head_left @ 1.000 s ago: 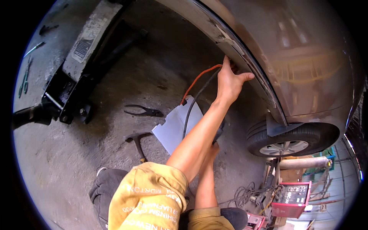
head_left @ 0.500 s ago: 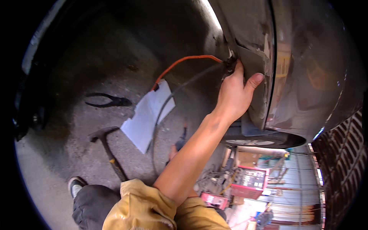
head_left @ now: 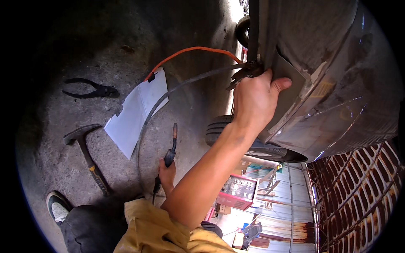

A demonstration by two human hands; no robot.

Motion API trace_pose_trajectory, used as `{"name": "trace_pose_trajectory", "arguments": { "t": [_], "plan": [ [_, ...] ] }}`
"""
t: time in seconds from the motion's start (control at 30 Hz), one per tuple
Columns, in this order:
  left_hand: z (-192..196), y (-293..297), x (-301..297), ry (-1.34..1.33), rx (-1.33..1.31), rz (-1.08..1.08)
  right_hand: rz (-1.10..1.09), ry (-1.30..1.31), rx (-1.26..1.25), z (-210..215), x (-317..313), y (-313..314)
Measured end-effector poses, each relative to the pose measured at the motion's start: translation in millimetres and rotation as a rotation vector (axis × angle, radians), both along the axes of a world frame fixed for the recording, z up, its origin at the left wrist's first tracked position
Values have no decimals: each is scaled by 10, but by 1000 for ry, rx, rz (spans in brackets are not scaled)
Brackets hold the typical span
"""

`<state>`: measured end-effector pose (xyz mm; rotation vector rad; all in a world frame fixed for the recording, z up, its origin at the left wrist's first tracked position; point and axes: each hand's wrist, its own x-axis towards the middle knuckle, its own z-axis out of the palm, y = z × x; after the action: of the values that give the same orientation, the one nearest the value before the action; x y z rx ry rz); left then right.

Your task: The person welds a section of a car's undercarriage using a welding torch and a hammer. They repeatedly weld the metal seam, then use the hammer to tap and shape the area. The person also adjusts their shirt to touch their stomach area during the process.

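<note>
View swung nearer; concrete floor (head_left: 63, 177), hammer (head_left: 86, 154), pliers (head_left: 90, 89).

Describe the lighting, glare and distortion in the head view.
Head view: hard sunlight gleams on the car body and lights the raised hand; the upper-left floor lies in deep shadow; the fisheye bends the brick wall and leaves black corners; the welding torch stays sharp.

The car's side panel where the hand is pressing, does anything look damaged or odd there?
Yes. The car body is scuffed and patchy, and the right hand presses a flat grey metal patch against it beside locking pliers clamped on the edge.
</note>
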<state>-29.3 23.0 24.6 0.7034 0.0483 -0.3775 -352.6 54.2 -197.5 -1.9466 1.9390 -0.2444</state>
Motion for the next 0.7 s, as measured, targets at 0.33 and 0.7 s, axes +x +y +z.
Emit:
{"name": "trace_pose_trajectory", "arguments": {
  "t": [0.33,0.7],
  "plan": [
    [35,138,52,-65,74,-94,7,-100,44,55,99,135],
    [413,-62,-96,120,86,76,69,256,80,-374,-959,-388]
  ]
}}
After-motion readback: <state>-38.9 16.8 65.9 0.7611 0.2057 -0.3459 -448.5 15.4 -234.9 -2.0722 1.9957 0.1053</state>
